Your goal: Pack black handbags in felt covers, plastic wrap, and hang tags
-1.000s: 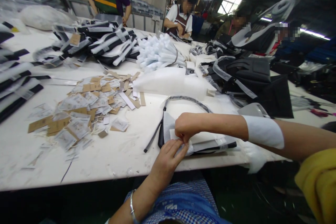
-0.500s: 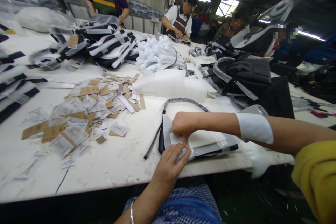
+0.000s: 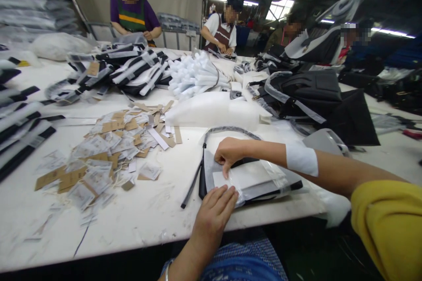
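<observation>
A flat black pouch in a clear plastic bag (image 3: pixel 260 180) lies near the front edge of the white table (image 3: pixel 148 210), with a white card on top. My left hand (image 3: pixel 214 210) rests flat on the bag's near left corner, fingers stretched out together. My right hand (image 3: pixel 229 153) reaches across from the right, fingertips curled down and pressing on the bag's upper left part. A white band wraps my right forearm (image 3: pixel 301 160). A black strap (image 3: pixel 194 175) trails off the pouch to the left.
A heap of brown and white paper tags (image 3: pixel 112 145) lies left of the pouch. Behind are bagged black-and-white items (image 3: pixel 132 66), white foam rolls (image 3: pixel 198 74), a white plastic bag (image 3: pixel 214 109) and black bags (image 3: pixel 313 92). Several people work along the far side.
My left hand has flattened onto the bag's corner instead of pinching it. My right hand has shifted slightly up and left on the bag. The view has tilted upward a little.
</observation>
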`<state>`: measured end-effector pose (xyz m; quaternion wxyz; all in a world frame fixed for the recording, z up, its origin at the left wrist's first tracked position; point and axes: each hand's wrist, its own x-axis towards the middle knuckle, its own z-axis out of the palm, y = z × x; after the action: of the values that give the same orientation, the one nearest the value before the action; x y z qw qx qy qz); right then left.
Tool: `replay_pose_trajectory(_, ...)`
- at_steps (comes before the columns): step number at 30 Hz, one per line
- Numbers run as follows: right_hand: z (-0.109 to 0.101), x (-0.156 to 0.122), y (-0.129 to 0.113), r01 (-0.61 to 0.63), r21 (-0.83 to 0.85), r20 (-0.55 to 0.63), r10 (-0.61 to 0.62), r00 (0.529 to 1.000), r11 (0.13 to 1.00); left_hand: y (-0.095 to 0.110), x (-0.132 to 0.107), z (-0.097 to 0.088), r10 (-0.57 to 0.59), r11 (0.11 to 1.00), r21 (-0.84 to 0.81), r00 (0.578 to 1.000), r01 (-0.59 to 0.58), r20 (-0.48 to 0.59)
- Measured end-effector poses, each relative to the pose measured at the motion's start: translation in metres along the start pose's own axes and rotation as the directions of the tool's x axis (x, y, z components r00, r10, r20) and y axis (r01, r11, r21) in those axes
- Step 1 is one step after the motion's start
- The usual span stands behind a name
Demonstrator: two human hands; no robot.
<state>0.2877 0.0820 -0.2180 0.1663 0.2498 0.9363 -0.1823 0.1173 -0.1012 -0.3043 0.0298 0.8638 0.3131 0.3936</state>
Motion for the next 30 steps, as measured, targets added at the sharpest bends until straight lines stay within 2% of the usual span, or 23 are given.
replay_pose_trajectory(2, 0.005, -0.005, 0.011, -0.109, 0.118, -0.108, 0.122, 0.987, 0.987, 0.000, 0.000, 0.001, 0.000, 1.000, 0.011, 1.000, 0.000, -0.004)
replay_pose_trajectory(5, 0.008, -0.016, 0.023, -0.246, 0.238, -0.252, 0.304, 0.919, 0.940, 0.001, 0.000, 0.001, 0.017, 1.000, 0.026, 1.000, -0.016, -0.014)
replay_pose_trajectory(8, 0.013, -0.031, 0.019, -0.271, 0.298, -0.317, 0.362, 0.877, 0.915, 0.002, 0.000, 0.001, 0.023, 0.999, 0.036, 0.999, -0.022, -0.042)
replay_pose_trajectory(9, 0.015, -0.036, 0.014, -0.254, 0.324, -0.318, 0.358, 0.878, 0.911, 0.002, 0.000, 0.001, 0.025, 0.999, 0.038, 0.999, -0.023, -0.047)
replay_pose_trajectory(12, 0.026, -0.045, -0.005, -0.164, 0.384, -0.240, 0.270, 0.932, 0.909, 0.002, -0.001, 0.001, 0.026, 0.999, 0.038, 0.999, -0.025, -0.026)
replay_pose_trajectory(15, 0.033, -0.046, -0.019, -0.190, 0.390, -0.132, 0.259, 0.957, 0.901, 0.002, -0.001, 0.001, 0.014, 0.999, 0.030, 1.000, -0.014, -0.011)
replay_pose_trajectory(19, 0.037, -0.039, -0.018, -0.295, 0.443, -0.102, 0.375, 0.922, 0.846, 0.004, 0.000, 0.000, -0.009, 0.999, 0.030, 1.000, 0.009, -0.016)
replay_pose_trajectory(25, 0.046, -0.031, -0.003, -0.254, 0.729, -0.132, 0.495, 0.859, 0.636, 0.003, 0.003, 0.000, -0.005, 0.999, 0.044, 1.000, 0.006, -0.027)
replay_pose_trajectory(30, 0.057, -0.027, 0.002, -0.203, 0.739, -0.220, 0.515, 0.829, 0.642, 0.003, 0.003, 0.001, -0.007, 0.998, 0.063, 1.000, 0.008, -0.013)
